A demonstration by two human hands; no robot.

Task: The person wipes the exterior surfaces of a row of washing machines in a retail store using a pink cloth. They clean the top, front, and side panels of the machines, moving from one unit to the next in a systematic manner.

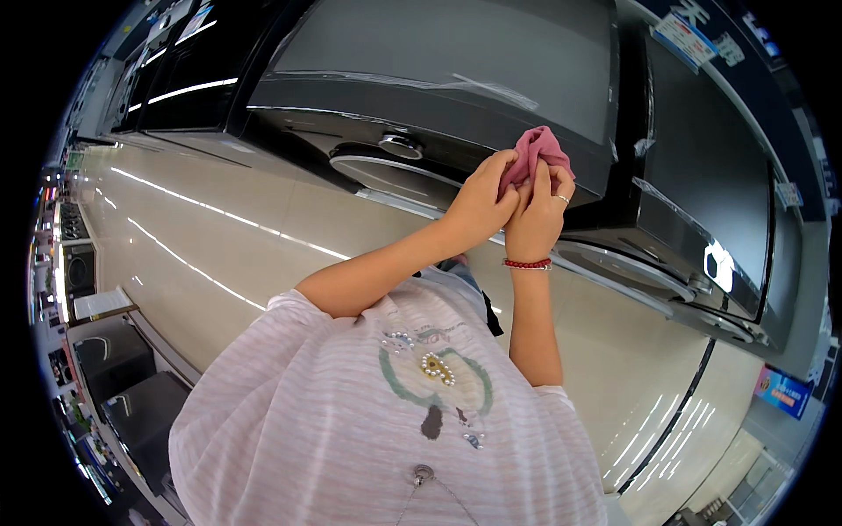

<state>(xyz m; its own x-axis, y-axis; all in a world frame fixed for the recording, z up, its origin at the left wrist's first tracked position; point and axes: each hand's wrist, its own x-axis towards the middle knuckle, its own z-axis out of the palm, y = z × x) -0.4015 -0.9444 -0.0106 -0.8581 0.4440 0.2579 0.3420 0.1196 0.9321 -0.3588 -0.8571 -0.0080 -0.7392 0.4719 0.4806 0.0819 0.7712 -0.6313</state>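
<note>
A bunched pink cloth [537,149] is gathered between both my hands, over the front right edge of a dark grey washing machine [438,48]. My left hand [482,195] grips the cloth from the left, thumb and fingers closed on it. From the right, my right hand [537,209] pinches it too, its fingers bent into the folds. The two hands touch each other. A ring sits on one right finger, and a red bead bracelet [528,263] circles that wrist. Part of the cloth is hidden behind the fingers.
The machine's front bears a round silver knob [401,145] and a round door [395,180]. Another dark machine [702,167] stands to the right, with a price card [684,39] behind. A black appliance [189,79] stands left. Shiny beige floor tiles [193,223] stretch to the left.
</note>
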